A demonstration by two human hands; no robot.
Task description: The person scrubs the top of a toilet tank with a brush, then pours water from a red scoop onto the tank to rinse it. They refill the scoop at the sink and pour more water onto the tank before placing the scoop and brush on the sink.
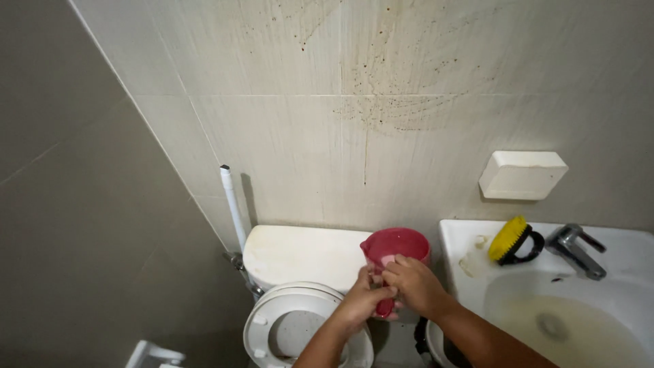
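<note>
Both hands grip a red plastic jug with a pour spout (395,249), held in the air between the white ceramic toilet cistern (300,253) and the white ceramic sink (470,238). Left hand (363,300) fingers wrap the jug's handle; right hand (414,286) fingers press together against its side. A yellow scrub brush with a black handle (512,240) lies on the sink rim beside the metal tap (575,250).

You're in a small home bathrm: toilet (300,310) w/ cistern (303,253), sink (599,300) & tap (575,249) beside it, stained tiled wall (381,109).
</note>
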